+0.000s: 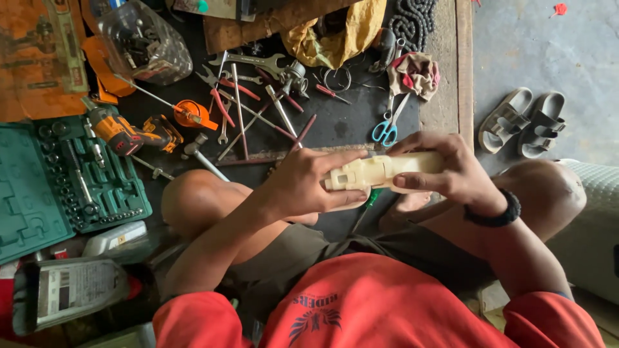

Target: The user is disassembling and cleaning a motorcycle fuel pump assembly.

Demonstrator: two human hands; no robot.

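Note:
Both my hands hold a cream-coloured plastic housing part (380,171) level over my lap. My left hand (306,183) wraps its left end, thumb on top. My right hand (445,167) grips its right end, with a black band on the wrist. A green-handled screwdriver (363,209) shows just under the part, below my left hand's fingers; who holds it I cannot tell. I sit with knees apart, in a red shirt.
On the dark mat ahead lie spanners (251,61), screwdrivers, blue-handled scissors (385,131), an orange cordless drill (129,132) and a rag (414,74). An open green socket set (71,174) is at left, a clear plastic jar (145,42) behind it. Sandals (523,122) sit right on concrete.

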